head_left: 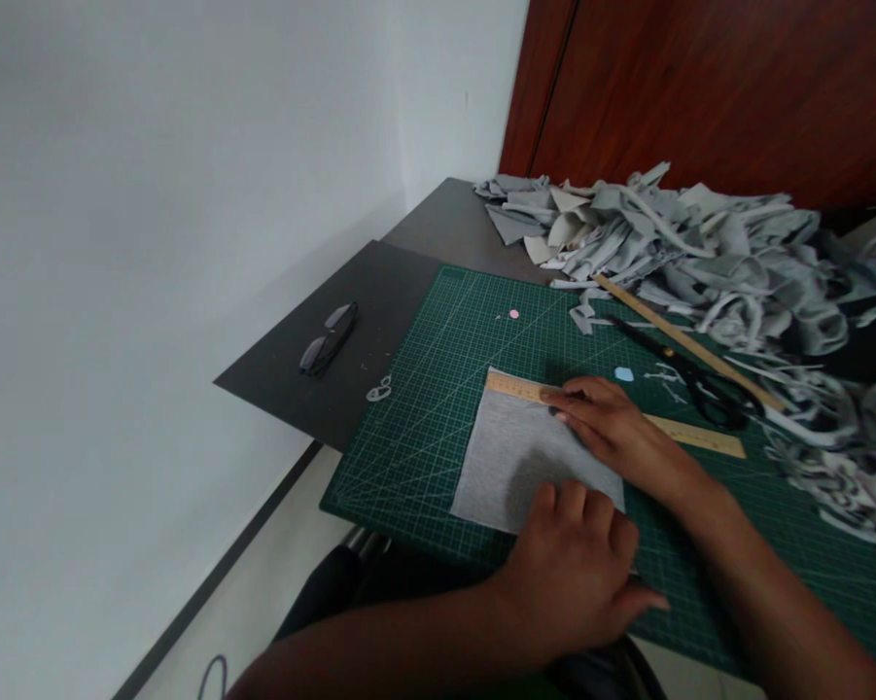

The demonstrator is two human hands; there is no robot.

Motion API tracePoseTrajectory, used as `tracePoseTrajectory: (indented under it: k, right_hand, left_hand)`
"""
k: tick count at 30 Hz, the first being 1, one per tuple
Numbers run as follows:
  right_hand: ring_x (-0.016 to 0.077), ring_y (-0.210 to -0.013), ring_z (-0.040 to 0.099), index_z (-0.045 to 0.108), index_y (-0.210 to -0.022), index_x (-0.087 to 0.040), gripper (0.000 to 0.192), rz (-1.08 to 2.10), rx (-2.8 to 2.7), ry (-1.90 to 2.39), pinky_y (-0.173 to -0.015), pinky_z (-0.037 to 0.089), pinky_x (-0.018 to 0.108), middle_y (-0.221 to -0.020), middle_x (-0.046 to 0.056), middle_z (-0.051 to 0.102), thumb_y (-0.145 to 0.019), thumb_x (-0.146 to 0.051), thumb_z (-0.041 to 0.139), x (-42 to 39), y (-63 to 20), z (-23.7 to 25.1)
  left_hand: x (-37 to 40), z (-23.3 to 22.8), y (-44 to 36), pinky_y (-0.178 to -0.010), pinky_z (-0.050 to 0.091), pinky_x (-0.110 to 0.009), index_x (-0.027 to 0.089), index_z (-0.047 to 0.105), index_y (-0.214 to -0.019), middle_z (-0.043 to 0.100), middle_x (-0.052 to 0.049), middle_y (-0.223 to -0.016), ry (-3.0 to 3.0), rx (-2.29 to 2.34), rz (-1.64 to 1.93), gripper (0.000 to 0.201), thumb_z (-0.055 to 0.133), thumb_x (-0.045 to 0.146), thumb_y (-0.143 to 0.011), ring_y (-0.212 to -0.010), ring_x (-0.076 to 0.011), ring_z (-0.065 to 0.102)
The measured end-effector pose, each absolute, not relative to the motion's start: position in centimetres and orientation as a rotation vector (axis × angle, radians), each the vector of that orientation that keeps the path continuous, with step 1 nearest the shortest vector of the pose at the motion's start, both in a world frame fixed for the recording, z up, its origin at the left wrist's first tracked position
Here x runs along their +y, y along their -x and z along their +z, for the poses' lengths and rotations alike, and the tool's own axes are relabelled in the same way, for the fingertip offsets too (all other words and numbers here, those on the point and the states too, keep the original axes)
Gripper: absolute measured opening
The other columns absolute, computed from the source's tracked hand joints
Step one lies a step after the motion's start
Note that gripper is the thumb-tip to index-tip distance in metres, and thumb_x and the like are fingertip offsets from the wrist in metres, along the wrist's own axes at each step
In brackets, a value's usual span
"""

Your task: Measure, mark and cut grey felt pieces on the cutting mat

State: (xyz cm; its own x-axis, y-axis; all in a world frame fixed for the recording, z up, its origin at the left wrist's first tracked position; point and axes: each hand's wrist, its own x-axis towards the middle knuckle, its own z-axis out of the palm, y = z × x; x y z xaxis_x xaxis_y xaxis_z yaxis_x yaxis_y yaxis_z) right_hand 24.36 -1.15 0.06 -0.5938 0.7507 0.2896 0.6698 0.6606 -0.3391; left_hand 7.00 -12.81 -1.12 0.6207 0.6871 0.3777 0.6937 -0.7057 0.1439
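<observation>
Dark desk [438, 228] against a white wall, far right backed by a brown wooden panel. Green cutting mat [438, 389] covering most of the near right of the desk. Large heap of grey fabric scraps [700, 253] along the far right, spilling onto the mat's far edge.

Grey fabric square [510, 457] lying flat on the mat near its middle, directly under both hands. Wooden ruler [692, 435] laid along the far edge of the fabric square, long axis running left to right, its left end at the fabric's far left corner and its right end reaching well past the fabric. Second, longer wooden ruler [689, 342] lying diagonally further off, with black scissors [700, 379] just beside it.

Right hand [613, 423] pressed flat where ruler meets fabric, fingers extended and close together, clamped on nothing, merely bearing down. Left hand [576, 574] resting on the near right edge of the fabric, fingers curled loosely; nothing seen held in it, though the palm side is hidden. Right hand nearer the ruler; left hand nearer the fabric's near edge.

Folded glasses [328, 337] on the dark desk to the left, well apart from the hands. Small pink dot [513, 314] and pale blue chip [624, 373] on the mat beyond the ruler.
</observation>
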Motion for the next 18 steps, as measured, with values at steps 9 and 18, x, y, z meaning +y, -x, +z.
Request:
tracePoseTrajectory:
  k: [9,18]
  right_hand:
    - [0.0288,-0.119,0.061,0.065,-0.145,-0.027,0.066,0.324,-2.489,1.085,-0.104,0.055,0.052,-0.126,0.012,0.063,-0.091,0.005,0.044,-0.9,-24.8,0.1]
    - [0.0287,-0.113,0.061,0.068,-0.14,-0.018,0.067,0.314,-2.576,1.134,-0.104,0.054,0.05,-0.117,0.013,0.067,-0.084,0.01,0.045,-1.2,-24.2,1.0]
  left_hand:
    - [-12.7,-1.3,-7.1,-0.077,0.04,-0.041,0.017,0.061,-0.099,0.063,-0.006,-0.098,2.814,-1.203,-0.667,0.063,0.06,0.079,-0.091,-0.092,-0.0257,0.055]
    - [-12.6,-1.1,-7.1,-0.083,0.047,-0.044,0.017,0.064,-0.101,0.065,-0.006,-0.1,2.872,-1.274,-0.65,0.059,0.069,0.074,-0.088,-0.095,-0.0268,0.057]
